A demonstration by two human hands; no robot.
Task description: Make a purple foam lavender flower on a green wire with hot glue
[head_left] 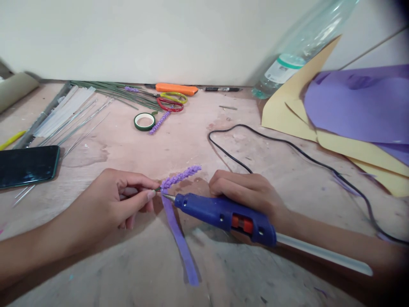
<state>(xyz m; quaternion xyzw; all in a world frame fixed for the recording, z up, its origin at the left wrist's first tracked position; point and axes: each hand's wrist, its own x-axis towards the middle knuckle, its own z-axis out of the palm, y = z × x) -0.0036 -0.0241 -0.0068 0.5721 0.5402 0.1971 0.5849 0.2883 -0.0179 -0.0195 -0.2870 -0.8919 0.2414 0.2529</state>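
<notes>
A purple paper flower spike (181,176) is just above the middle of the table (105,273), between the two hands, and a flat purple paper strip (179,238) hangs down from its base. The left hand (119,196) pinches the green stem (157,189) right by that base. The right hand (246,187) is wrapped around a blue glue gun (220,213), with its metal nozzle (170,197) at the top of the strip; whether they touch is hard to tell. If the gun is hot, a small slip could burn the left thumb, because it is so near. Too much glue could make a lumpy blob. The loose strip could twist and stick crooked. Farther out, the black cord (287,147) bends near the yellow paper (287,108), so a tug could catch it.
</notes>
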